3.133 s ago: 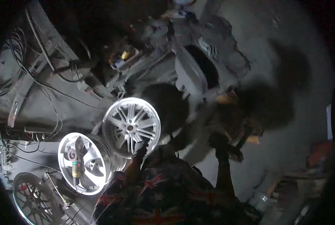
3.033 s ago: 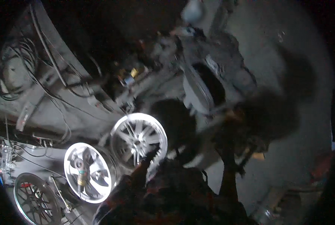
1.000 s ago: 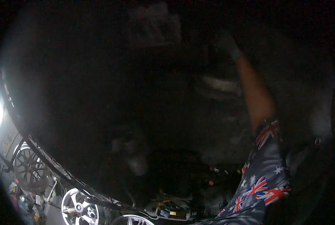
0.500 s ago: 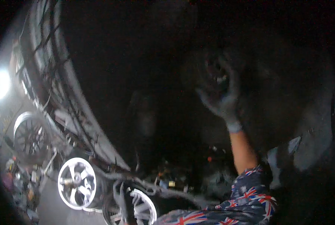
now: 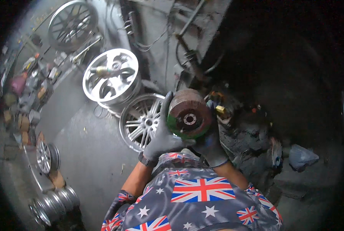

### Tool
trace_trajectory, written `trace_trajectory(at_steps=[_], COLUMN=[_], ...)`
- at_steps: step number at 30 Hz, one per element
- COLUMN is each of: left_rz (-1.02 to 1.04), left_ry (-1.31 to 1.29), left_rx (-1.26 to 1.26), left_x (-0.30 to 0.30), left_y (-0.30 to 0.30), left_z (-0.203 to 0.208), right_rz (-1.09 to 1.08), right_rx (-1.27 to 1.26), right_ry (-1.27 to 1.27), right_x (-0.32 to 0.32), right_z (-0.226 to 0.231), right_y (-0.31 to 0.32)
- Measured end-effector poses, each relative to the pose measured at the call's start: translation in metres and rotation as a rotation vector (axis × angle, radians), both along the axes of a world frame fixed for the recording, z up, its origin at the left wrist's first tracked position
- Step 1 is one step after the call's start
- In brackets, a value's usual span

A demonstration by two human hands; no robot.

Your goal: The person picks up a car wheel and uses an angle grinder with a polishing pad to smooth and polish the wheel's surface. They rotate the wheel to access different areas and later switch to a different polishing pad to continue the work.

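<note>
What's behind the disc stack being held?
Beside the disc stack, past the left hand, a multi-spoke wheel shows in part; the hand covers its lower right. Whatever sits directly behind the stack is hidden.

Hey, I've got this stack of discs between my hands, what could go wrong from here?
The stack of discs is held between the left hand and right hand, so it might slip or spread if either eases off. The spoked wheel shows just beyond the left hand; a dropped disc could perhaps scratch it. The tool lies on the bright wheel, and a knock could tip it off.
</note>
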State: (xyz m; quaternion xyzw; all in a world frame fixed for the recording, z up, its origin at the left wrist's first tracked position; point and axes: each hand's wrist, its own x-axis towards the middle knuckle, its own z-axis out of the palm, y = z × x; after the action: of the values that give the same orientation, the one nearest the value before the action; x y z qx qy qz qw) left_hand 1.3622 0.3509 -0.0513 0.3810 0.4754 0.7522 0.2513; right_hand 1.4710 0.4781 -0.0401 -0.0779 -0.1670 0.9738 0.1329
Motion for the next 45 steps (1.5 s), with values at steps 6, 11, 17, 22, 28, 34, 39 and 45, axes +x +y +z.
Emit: trace_trajectory(at_steps=[6,11,17,22,28,34,39,45], left_rz=[0.211,0.295,0.357,0.264,0.302,0.338,0.269,0.21], left_ry=[0.169,0.173,0.212,0.069,0.33,0.331,0.293,0.327], left_rx=[-0.129,-0.199,-0.259,-0.132,-0.207,-0.202,-0.165,-0.184], left_x=[-0.009,-0.02,-0.017,-0.013,-0.011,-0.004,0.0,0.004], left_y=[-0.06,-0.1,-0.12,-0.113,-0.112,-0.109,-0.107,-0.115], left_z=[-0.038,-0.029,-0.038,-0.055,-0.052,-0.057,-0.059,-0.064], right_rz=[-0.12,0.23,-0.169,-0.147,-0.401,-0.359,-0.147,0.012], right_rx=[1.157,1.266,1.908,2.265,2.381,2.295,2.133,2.132], right_ry=[-0.113,-0.543,-0.085,0.081,0.152,0.053,-0.165,-0.158], right_x=[0.008,-0.006,-0.005,-0.006,0.009,0.022,0.024,0.028], right_z=[-0.045,-0.029,0.05,0.048,0.039,0.035,0.038,0.037], right_y=[-0.045,-0.031,-0.062,-0.072,-0.076,-0.081,-0.086,-0.082])
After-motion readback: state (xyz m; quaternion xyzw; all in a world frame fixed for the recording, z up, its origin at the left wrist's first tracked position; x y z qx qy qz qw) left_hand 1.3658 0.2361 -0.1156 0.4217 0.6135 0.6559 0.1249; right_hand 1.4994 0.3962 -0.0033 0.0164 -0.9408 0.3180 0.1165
